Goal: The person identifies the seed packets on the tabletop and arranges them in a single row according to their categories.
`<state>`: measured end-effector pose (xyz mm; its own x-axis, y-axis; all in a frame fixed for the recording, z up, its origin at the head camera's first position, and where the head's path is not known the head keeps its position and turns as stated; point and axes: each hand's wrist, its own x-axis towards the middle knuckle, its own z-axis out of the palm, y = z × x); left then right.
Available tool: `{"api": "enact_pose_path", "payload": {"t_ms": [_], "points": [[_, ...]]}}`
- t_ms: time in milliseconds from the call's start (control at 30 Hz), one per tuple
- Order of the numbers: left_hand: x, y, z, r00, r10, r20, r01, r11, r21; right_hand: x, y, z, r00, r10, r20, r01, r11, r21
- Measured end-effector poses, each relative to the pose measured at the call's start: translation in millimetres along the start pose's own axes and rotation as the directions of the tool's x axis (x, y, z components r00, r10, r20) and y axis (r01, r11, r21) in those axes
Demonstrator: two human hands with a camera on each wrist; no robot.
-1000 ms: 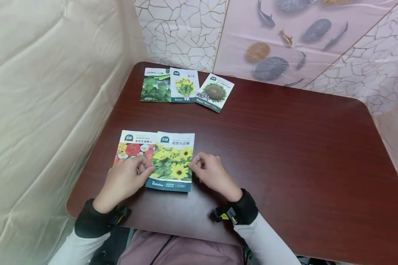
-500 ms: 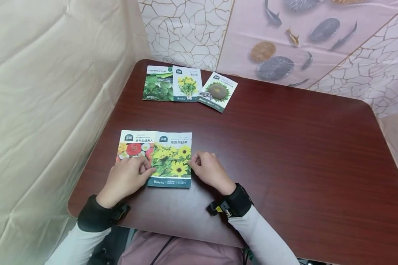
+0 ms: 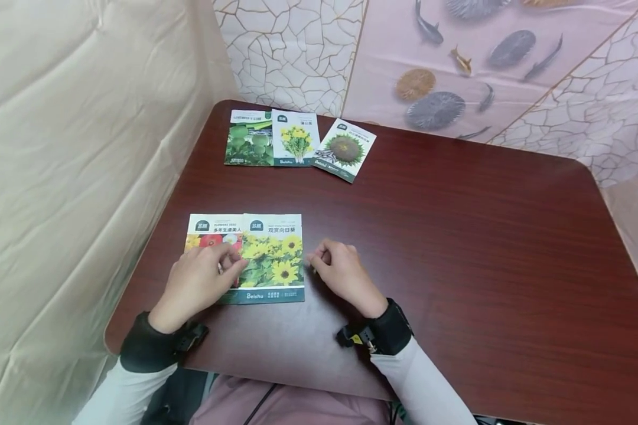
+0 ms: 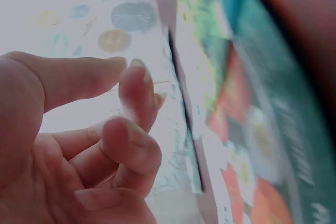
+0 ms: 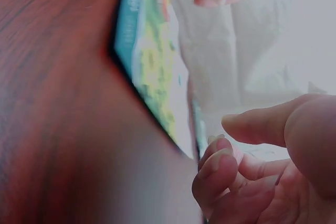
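A seed packet with yellow flowers (image 3: 272, 260) lies flat near the front left of the table. Its left edge meets or slightly overlaps a seed packet with red and orange flowers (image 3: 207, 225). My left hand (image 3: 198, 280) hovers over the red-flower packet and hides much of its lower part; in the left wrist view its fingers are loosely bent with nothing between them. Just right of the yellow-flower packet is my right hand (image 3: 345, 274), apart from it. The right wrist view shows the thumb (image 5: 257, 124) and bent fingers holding nothing.
At the back left lie a green-leaf packet (image 3: 250, 141), a yellow-bloom packet (image 3: 296, 139) and a tilted sunflower-head packet (image 3: 344, 149), side by side with touching edges. A pale curtain (image 3: 85, 147) borders the table (image 3: 457, 265) on the left.
The yellow-flower packet has shifted slightly left, covering more of the red-flower one, and now lies flat. My right hand has let go of its edge; my left fingers have lifted.
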<state>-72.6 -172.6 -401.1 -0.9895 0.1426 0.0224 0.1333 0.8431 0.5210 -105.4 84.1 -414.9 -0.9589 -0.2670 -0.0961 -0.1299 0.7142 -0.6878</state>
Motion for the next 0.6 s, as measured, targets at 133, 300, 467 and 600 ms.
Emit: {"api": "enact_pose_path", "payload": {"t_ms": [133,300,467,600], "points": [[7.8,20.2,0.5,0.997,0.068,-0.027,-0.069,0.997,-0.027,-15.4,0,-20,0.997,-0.017,-0.070,0.020,0.999,0.046],[13.9,52.7,4.4,0.987,0.158,-0.037,-0.161,0.983,-0.093,-42.9,8,-43,0.979,-0.049,-0.198,0.072,0.991,0.110],[13.6,76.4,11.0,0.975,0.210,-0.075,-0.220,0.960,-0.174,-67.7,17,-57,0.959,0.032,-0.280,0.030,0.976,0.214],[12.4,85.6,14.9,0.974,0.212,-0.082,-0.225,0.950,-0.218,-75.6,19,-62,0.956,0.088,-0.280,-0.009,0.962,0.273]]}}
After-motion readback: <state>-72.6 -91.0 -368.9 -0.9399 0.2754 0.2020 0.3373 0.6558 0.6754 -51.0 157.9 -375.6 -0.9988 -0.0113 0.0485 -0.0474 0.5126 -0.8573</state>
